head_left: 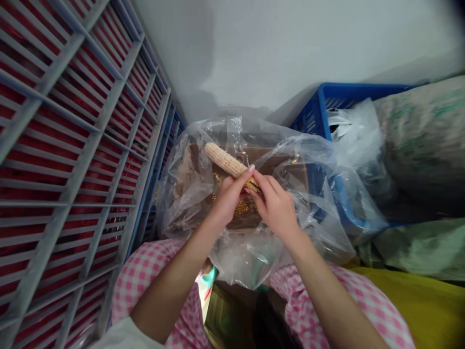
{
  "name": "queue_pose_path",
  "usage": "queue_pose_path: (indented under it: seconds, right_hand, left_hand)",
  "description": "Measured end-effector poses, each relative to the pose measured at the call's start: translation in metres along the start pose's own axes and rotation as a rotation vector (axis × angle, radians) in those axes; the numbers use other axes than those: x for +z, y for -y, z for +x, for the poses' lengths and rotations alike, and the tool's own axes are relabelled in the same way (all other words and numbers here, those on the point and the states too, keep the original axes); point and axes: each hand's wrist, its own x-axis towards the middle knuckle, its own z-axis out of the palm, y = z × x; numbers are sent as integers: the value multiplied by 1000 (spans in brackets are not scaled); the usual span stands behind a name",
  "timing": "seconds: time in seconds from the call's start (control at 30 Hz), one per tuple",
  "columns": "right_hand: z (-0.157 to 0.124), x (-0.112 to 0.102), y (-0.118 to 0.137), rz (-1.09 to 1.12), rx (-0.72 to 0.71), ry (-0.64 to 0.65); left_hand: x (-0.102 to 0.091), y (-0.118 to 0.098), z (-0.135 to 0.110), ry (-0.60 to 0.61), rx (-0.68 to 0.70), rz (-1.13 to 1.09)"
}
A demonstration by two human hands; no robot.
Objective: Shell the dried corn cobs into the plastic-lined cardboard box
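Observation:
A corn cob (225, 161), mostly bare of kernels along its far end, points away to the upper left. Both my hands meet at its near end. My left hand (229, 196) is closed around the cob, thumb lying along the top. Fingers of my right hand (273, 201) press against the same end from the right, where some yellow kernels still show. Below the hands, loose corn kernels (241, 208) lie in a box lined with a clear plastic bag (240, 242). My palms hide the undersides of both grips.
Stacked plastic crates (83, 145) rise close on the left. On the right stands a blue basket (323, 104) with a white plastic bag (358, 128) and a large sack (428, 140). A pale wall (254, 53) is behind the box. A yellow sack (417, 300) lies at lower right.

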Motion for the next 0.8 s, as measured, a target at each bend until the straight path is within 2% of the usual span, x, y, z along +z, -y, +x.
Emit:
queue_pose_path:
  seconds: [0.13, 0.23, 0.4, 0.53, 0.7, 0.73, 0.8]
  right_hand:
    - [0, 0, 1, -38, -30, -3]
    - [0, 0, 1, -29, -32, -13]
    - [-1, 0, -1, -13, -26, -43]
    - [-1, 1, 0, 6, -33, -32]
    - [-1, -4, -1, 58, -44, -155]
    - [-1, -6, -2, 51, -61, -185]
    - [-2, -9, -6, 22, -93, -233]
  left_hand:
    - [0, 3, 2, -94, 10, -24]
    - [-2, 3, 5, -110, -15, -57]
    - [-1, -1, 4, -48, -76, -131]
    - [1, -4, 0, 6, -17, -70]
    - [1, -15, -3, 178, -67, -173]
    - [1, -17, -4, 188, -71, -185]
    - [0, -19, -4, 126, -28, -182]
